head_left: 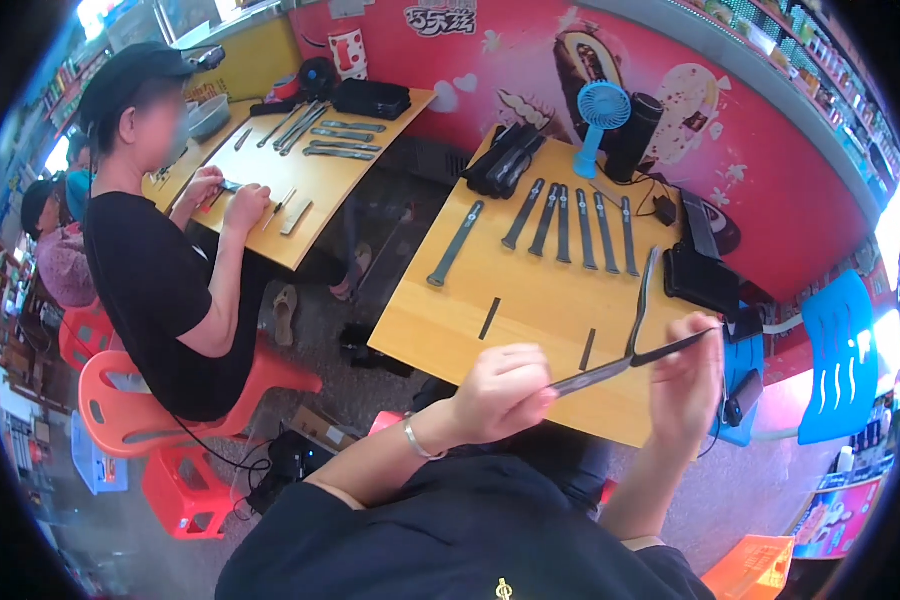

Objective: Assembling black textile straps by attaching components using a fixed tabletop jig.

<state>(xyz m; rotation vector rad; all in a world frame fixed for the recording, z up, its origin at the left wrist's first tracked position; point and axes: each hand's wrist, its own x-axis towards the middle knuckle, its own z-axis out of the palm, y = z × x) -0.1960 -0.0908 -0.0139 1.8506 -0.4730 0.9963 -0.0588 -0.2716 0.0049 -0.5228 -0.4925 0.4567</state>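
Over the near edge of my table, I hold a dark, flat strap (592, 378) between both hands. My left hand (505, 393) is closed in a fist round its near end. With pinched fingers, my right hand (688, 375) grips a strip of it at the right. Where the strips meet between my hands, another narrow length rises toward the back of the table. Two short black strips (490, 318) lie apart on the wood near my hands. Farther back, several dark green-grey straps (563, 225) lie side by side, with a single strap (457, 243) to their left.
My wooden table (420, 318) also bears a bundle of black straps (506, 160), a blue fan (603, 115), a black cylinder (642, 135) and a black pouch (698, 280). A blue chair (838, 355) stands right. At left, a person (170, 250) works at another table (305, 205).
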